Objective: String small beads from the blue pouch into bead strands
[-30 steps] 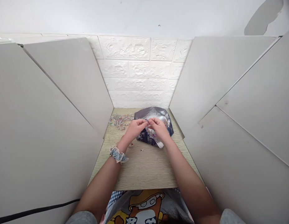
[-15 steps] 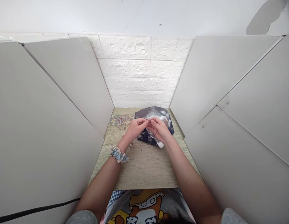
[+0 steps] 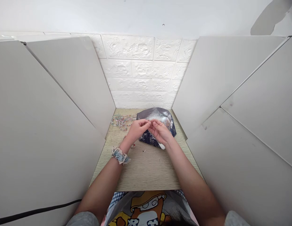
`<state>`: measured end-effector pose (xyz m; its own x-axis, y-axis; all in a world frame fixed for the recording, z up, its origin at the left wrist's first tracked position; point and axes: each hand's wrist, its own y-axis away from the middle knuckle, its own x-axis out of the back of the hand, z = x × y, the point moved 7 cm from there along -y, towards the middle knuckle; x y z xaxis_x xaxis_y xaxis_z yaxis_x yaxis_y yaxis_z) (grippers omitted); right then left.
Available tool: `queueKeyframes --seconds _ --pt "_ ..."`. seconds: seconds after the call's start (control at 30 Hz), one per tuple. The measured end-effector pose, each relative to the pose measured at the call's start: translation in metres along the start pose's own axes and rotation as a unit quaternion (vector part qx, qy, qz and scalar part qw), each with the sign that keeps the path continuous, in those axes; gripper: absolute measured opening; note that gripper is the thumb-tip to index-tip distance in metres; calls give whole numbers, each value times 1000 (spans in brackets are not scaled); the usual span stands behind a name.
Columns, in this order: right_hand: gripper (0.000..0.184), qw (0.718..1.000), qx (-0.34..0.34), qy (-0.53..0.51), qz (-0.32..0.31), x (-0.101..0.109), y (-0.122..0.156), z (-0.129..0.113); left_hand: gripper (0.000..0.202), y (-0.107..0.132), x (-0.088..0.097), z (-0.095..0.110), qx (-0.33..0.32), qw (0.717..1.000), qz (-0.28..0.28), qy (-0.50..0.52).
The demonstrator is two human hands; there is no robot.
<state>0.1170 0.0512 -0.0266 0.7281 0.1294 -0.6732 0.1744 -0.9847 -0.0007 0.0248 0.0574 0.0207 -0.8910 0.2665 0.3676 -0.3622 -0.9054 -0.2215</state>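
My left hand and my right hand meet fingertip to fingertip above an open pouch. Both are closed in a pinch. Whatever lies between the fingertips is tiny and mostly covered; only a dark reddish speck shows there. The pouch has a shiny silver lining and a dark blue patterned outside, and my right hand hides part of it. Beneath my left wrist, some small red and pale beads peek out. A tiny metallic piece lies on the tabletop nearer to me.
Strands of pastel beads lie at the table's back left. White panels flank the wooden table on the left and right, with a white brick-patterned wall behind. A black cable runs at lower left.
My hands stay almost in the same place, still pinched together. The fingertips have shifted slightly, and less of the dark red speck between them shows now.
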Motion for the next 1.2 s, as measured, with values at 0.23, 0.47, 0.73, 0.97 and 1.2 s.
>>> queueKeyframes --seconds 0.23,0.47,0.73,0.97,1.2 --pt "10 1000 -5 -11 5 1 0 2 30 0 0 1 -4 1000 -1 4" --pt "9 999 -7 -51 4 0 1 2 30 1 1 2 -6 1000 4 0" --pt "8 999 -5 -53 2 -2 1 2 29 1 1 1 -5 1000 11 2" --pt "9 998 -11 -68 3 -1 0 3 30 1 1 1 -1 1000 17 -2" --pt "7 996 -12 -92 9 -2 0 4 27 1 2 2 -8 1000 20 -3"
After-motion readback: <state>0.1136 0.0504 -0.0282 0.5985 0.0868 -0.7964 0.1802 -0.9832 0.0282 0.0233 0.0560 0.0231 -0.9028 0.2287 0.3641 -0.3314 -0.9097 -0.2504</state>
